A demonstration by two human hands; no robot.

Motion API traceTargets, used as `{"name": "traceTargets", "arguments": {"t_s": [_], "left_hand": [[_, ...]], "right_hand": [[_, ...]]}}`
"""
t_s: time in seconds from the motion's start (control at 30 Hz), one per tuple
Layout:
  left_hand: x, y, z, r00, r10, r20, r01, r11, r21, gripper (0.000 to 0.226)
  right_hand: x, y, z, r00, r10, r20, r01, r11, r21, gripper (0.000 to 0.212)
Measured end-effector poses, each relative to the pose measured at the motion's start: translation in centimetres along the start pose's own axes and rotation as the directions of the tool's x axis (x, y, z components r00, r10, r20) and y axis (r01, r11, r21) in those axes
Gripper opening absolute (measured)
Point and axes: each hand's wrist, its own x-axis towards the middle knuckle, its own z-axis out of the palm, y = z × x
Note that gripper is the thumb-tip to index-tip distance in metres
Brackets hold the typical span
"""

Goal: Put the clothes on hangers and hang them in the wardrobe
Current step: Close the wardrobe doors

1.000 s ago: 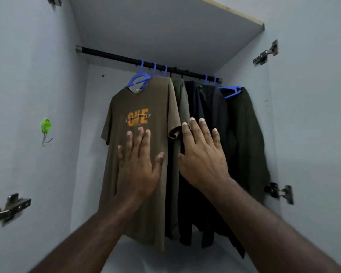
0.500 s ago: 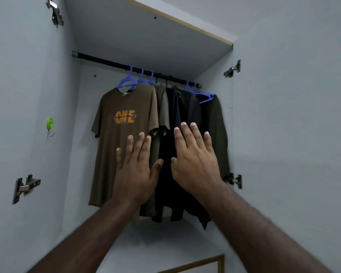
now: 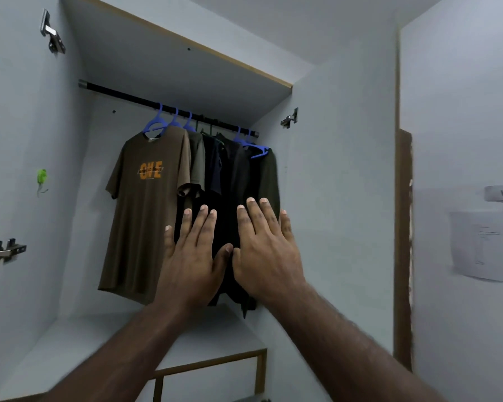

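Observation:
Inside the open wardrobe a black rail [image 3: 122, 95] carries several blue hangers [image 3: 154, 126]. A brown T-shirt [image 3: 145, 216] with orange lettering hangs at the left of the row. To its right hang an olive shirt [image 3: 197, 163] and dark garments [image 3: 244, 175]. My left hand [image 3: 192, 256] and my right hand [image 3: 266, 250] are raised side by side in front of the dark clothes, backs toward me, fingers straight and spread. Neither hand holds anything. Their thumbs nearly meet.
A green hook [image 3: 42, 177] sticks to the left inner wall. Metal door hinges [image 3: 5, 252] are mounted on both sides. The wardrobe floor shelf [image 3: 79, 343] lies below the clothes. A paper sheet [image 3: 482, 245] and a label hang on the wall at right.
The view has pulled back and away from the wardrobe, so the clothes look smaller and farther. Both open hands stay raised and have drawn closer together, off the brown T-shirt.

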Motion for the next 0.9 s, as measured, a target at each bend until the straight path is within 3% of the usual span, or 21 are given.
{"name": "traceTargets", "arguments": {"t_s": [0.4, 0.63, 0.9], "left_hand": [[-6.0, 1.9, -9.5, 1.000, 0.007, 0.030, -0.007, 1.000, -0.011, 0.082], [-14.5, -3.8, -18.8, 0.992, -0.070, 0.103, 0.065, 0.997, 0.051, 0.071], [-26.9, -14.0, -30.0, 0.946, -0.304, 0.112, 0.309, 0.951, -0.025, 0.059]], "right_hand": [[-4.5, -6.3, -7.6, 0.999, 0.020, 0.029, -0.023, 0.995, 0.096, 0.070], [-8.1, -18.2, -10.0, 0.997, 0.034, 0.070, -0.047, 0.980, 0.193, 0.074], [-13.8, -35.4, -10.4, 0.962, -0.088, 0.257, -0.029, 0.907, 0.420, 0.070]]}}
